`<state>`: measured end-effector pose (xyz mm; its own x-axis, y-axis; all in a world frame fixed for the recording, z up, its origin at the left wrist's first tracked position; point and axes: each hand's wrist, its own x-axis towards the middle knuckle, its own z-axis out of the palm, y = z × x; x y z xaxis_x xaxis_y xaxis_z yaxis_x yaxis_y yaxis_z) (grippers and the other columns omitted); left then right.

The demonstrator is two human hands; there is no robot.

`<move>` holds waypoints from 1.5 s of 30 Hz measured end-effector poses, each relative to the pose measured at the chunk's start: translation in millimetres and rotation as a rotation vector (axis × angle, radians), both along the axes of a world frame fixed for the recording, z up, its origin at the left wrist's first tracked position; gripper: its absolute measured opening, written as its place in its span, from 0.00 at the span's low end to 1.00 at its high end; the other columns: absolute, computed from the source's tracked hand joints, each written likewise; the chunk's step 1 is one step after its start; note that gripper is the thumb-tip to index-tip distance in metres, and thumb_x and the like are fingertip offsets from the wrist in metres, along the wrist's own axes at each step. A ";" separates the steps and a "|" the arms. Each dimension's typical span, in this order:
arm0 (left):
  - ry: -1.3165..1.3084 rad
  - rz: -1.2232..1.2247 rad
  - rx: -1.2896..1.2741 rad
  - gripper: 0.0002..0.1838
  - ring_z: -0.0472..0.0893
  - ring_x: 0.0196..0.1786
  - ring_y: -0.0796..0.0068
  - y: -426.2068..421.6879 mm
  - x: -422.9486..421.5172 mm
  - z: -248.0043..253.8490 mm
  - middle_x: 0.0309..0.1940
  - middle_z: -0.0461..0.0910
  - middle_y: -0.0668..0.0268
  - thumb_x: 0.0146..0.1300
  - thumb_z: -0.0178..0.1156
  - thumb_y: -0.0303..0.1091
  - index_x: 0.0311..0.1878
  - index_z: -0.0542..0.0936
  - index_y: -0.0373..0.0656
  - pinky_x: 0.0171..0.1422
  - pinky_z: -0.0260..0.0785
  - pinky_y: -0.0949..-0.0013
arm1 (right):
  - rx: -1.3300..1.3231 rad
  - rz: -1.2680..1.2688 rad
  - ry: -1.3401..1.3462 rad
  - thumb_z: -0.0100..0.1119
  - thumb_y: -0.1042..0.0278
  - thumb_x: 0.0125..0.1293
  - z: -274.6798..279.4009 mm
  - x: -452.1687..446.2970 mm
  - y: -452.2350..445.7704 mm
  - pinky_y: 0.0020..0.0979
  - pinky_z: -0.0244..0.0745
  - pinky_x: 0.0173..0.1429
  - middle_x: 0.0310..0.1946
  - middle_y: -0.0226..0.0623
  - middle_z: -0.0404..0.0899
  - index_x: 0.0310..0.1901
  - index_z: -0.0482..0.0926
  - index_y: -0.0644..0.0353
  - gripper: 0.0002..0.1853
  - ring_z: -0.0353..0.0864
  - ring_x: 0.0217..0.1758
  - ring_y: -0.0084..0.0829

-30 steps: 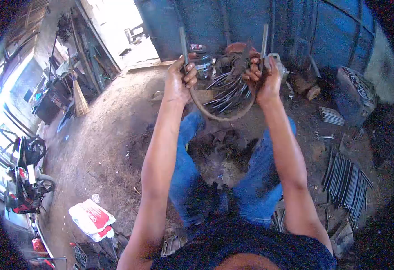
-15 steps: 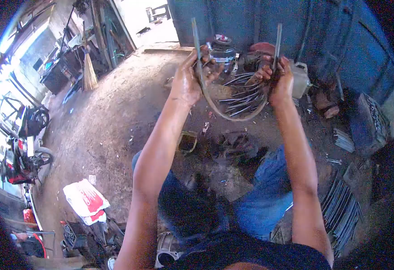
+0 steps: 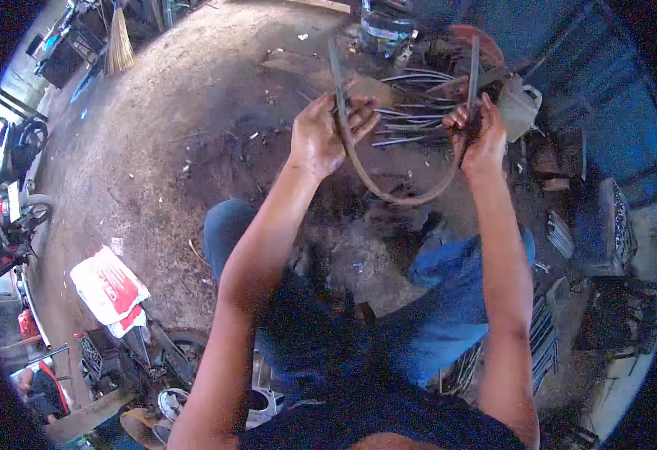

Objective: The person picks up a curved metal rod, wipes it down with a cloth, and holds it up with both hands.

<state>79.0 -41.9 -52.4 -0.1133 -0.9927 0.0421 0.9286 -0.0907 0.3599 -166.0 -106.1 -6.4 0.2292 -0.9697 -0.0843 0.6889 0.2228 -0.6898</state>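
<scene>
A U-shaped metal rod [image 3: 406, 200] hangs in front of me with its bend downward and both ends pointing up. My right hand [image 3: 481, 139] has its fingers closed around the right leg of the rod. Across the palm of my left hand [image 3: 325, 135] runs the left leg, while the fingers there are stretched out and apart. Dark grime marks the fingers of both hands. Behind the rod, several similar curved rods [image 3: 411, 116] lie in a pile on the ground.
A dark container [image 3: 385, 31] and a pale plastic jug [image 3: 518, 111] stand beyond the pile. More rods [image 3: 543, 341] lie at my right. On the left are a red-and-white bag [image 3: 109, 289], a motorcycle [image 3: 2, 217] and a broom [image 3: 119, 43]. Blue metal sheeting [image 3: 606, 105] rises at the right.
The camera view has tilted downward and shifted. My left hand's fingers have loosened and spread beside the rod. My right hand keeps its hold.
</scene>
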 end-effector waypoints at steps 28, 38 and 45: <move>-0.565 -0.392 0.248 0.23 0.81 0.35 0.63 -4.1 -70.0 -92.5 0.38 0.80 0.63 0.73 0.41 0.51 0.47 0.75 0.41 0.45 0.76 0.58 | 0.197 0.257 -0.366 0.45 0.39 0.65 12.5 19.1 20.4 0.44 0.68 0.48 0.30 0.41 0.67 0.45 0.69 0.72 0.33 0.68 0.35 0.38; -0.569 -0.494 0.038 0.24 0.73 0.62 0.67 8.2 -101.3 -76.3 0.62 0.71 0.65 0.75 0.42 0.46 0.68 0.64 0.45 0.65 0.68 0.61 | 0.141 0.358 -0.285 0.50 0.33 0.62 4.8 14.9 33.1 0.51 0.71 0.58 0.48 0.58 0.77 0.51 0.72 0.69 0.38 0.78 0.52 0.50; -0.750 -0.559 -0.016 0.17 0.80 0.41 0.78 13.1 -99.5 -77.2 0.44 0.78 0.69 0.74 0.44 0.41 0.57 0.73 0.43 0.36 0.73 0.75 | 0.075 0.358 -0.173 0.51 0.29 0.58 7.9 10.6 44.8 0.46 0.69 0.55 0.42 0.48 0.80 0.45 0.73 0.59 0.35 0.78 0.50 0.42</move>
<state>-20.4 -28.8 -129.6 -0.5773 -0.7856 -0.2227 0.2760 -0.4444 0.8523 -155.3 -61.3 1.6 0.5680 -0.8189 -0.0825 0.6634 0.5148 -0.5431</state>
